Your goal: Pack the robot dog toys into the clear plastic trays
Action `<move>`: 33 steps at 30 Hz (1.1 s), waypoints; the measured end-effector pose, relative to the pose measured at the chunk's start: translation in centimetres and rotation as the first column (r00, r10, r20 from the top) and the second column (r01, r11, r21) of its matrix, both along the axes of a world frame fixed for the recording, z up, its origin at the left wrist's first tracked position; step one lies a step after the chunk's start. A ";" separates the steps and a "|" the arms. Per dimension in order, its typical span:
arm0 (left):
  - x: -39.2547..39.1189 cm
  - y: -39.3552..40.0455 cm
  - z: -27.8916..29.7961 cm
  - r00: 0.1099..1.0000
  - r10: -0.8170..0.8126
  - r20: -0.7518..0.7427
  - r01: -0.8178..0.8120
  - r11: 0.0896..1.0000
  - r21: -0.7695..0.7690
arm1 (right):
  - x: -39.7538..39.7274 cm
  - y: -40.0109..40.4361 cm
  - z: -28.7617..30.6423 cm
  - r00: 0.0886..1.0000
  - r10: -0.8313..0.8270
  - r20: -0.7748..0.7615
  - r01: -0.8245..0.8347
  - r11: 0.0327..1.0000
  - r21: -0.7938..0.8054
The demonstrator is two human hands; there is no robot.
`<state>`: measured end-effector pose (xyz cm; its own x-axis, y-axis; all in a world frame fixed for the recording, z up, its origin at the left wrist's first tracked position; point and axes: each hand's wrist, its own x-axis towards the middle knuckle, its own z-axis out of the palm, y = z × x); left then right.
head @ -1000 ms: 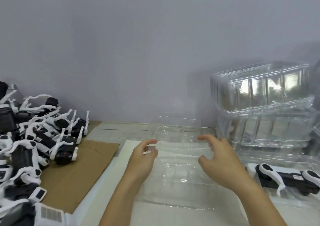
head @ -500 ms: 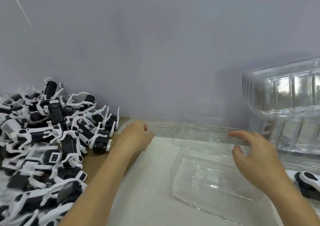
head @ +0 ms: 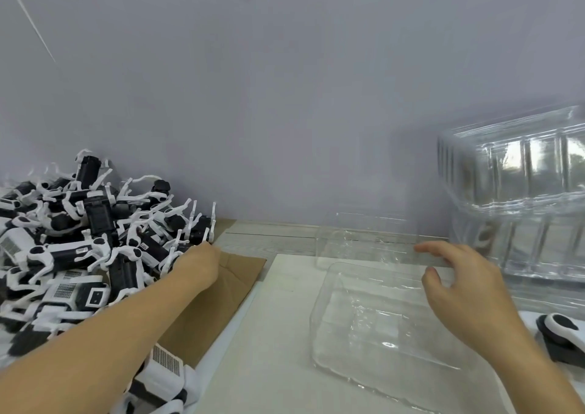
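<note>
Left hand now at the toy pile, right hand hovering over the empty tray.
Clear plastic tray [head: 373,328] sits empty on the white board, under the right hand [head: 468,290], fingers spread, holding nothing. Left hand [head: 198,266] has moved off the cardboard sheet [head: 215,299] to the edge of the black-and-white robot dog toy pile [head: 79,239]; fingers hidden, grasp can't be told. Stack of clear trays [head: 519,204] far right.

- A grey wood-grain counter [head: 269,239] runs along the wall.
- Brown cardboard [head: 215,299] lies at its left, under a heap of toy dogs [head: 79,239].
- A white board [head: 269,334] carries a clear tray [head: 380,328].
- Stacked clear trays [head: 522,211] stand at right.
</note>
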<state>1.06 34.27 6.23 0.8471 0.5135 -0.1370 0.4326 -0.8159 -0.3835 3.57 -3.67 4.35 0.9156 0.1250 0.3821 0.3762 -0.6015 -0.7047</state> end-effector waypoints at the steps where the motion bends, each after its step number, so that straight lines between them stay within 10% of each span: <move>1: -0.1 -0.1 0.2 1.000 -0.001 -0.006 0.001 1.000 0.004 | 0.0 0.0 0.0 1.000 0.002 -0.003 -0.002 1.000 0.005; 10: 0.1 -1.9 4.7 0.874 0.206 0.441 0.007 0.901 -0.434 | -0.5 0.3 0.5 1.000 -0.008 -0.023 0.009 0.999 0.040; 15: -1.7 -6.5 6.3 0.608 0.596 0.525 0.234 0.497 -0.836 | -0.9 0.7 1.0 1.000 -0.005 -0.024 0.006 0.998 0.058; 21: -3.8 -13.6 4.8 0.335 0.798 0.500 0.594 0.233 -0.770 | -1.4 1.4 1.7 0.999 0.031 -0.032 -0.029 0.997 0.070; 26: -4.3 -18.4 4.1 0.163 0.800 0.577 0.727 0.298 -0.619 | -1.7 2.4 2.2 0.990 0.111 -0.092 -0.088 0.970 0.226; 33: -4.4 -22.1 3.4 0.274 0.513 0.814 0.825 0.310 -0.473 | -2.3 3.7 3.2 0.798 0.487 -0.354 -0.067 0.656 0.752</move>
<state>-3.34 12.21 9.66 0.7238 0.4835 0.4923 -0.3645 -0.3379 0.8677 1.31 0.01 7.51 0.9512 0.3080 -0.0178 -0.0813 0.1945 -0.9775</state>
